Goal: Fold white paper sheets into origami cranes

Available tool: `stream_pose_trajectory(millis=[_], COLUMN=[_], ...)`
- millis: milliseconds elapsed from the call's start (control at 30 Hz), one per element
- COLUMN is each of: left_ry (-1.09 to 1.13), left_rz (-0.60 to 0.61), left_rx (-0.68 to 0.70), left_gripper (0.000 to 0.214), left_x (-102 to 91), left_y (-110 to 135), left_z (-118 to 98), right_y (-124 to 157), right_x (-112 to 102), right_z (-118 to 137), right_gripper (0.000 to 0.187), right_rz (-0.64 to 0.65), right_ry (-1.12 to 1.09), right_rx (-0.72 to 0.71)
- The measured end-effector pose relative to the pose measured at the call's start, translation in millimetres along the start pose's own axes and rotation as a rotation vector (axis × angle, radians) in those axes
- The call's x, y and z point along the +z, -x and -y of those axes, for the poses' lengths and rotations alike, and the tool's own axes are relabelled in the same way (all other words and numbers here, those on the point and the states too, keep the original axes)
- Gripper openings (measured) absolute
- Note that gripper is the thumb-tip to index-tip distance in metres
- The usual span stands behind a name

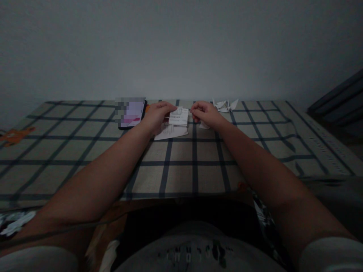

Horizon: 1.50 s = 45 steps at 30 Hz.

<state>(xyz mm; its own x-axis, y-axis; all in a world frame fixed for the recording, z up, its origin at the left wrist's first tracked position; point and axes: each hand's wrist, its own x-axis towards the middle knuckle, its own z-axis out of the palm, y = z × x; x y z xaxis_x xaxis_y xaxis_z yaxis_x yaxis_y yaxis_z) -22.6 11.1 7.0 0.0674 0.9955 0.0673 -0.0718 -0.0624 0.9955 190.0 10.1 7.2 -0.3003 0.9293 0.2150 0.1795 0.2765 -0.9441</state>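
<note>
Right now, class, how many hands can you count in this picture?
2: the left hand holds the small printed paper at its left edge; the right hand is by its right edge.

Two bare hands at small printed papers on a check-covered bench (181,175).
The left hand (158,115) pinches a folded printed paper (179,118) between its fingers; the right hand (206,113) is curled just beside its right edge. Another printed sheet (172,132) lies below, a phone (132,113) to the left, folded paper shapes (226,106) behind the right hand.
</note>
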Motion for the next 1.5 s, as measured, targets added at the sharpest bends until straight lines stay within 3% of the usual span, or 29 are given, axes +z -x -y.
stream_pose_trajectory(millis=[100,367,567,733,1000,1233,1500], left_ry=[0.053,0.073,0.097,0.108,0.141,0.154,0.176], left_rz=[-0.014,-0.017,-0.008,-0.028,0.048,0.104,0.15], left_rx=[-0.047,-0.127,-0.167,-0.179,-0.196,-0.235,-0.227], left_gripper=[0.014,0.015,0.012,0.013,0.018,0.036,0.03], left_x=[1.4,6.3,6.1,5.9,5.3,1.0,0.0], left_y=[0.0,2.7,2.2,1.0,-0.8,-2.8,1.7], left_z=[-1.3,-1.7,-3.1,-3.2,-2.5,-2.4,-7.4], right_y=[-2.2,-7.2,-7.0,-6.4,-1.0,-3.1,0.4], right_x=[-1.2,-5.4,-4.2,-2.8,-0.1,-2.3,-4.3], right_z=[-7.9,-24.5,-21.3,-18.8,-9.0,-10.1,-1.8], right_gripper=[0.016,0.049,0.033,0.032,0.026,0.021,0.024], right_rz=[0.043,0.128,0.131,0.104,0.06,0.012,-0.014], right_ry=[-0.044,-0.041,0.038,0.001,0.03,0.035,0.067], right_rx=[-0.078,-0.19,-0.134,-0.106,-0.091,-0.076,-0.083])
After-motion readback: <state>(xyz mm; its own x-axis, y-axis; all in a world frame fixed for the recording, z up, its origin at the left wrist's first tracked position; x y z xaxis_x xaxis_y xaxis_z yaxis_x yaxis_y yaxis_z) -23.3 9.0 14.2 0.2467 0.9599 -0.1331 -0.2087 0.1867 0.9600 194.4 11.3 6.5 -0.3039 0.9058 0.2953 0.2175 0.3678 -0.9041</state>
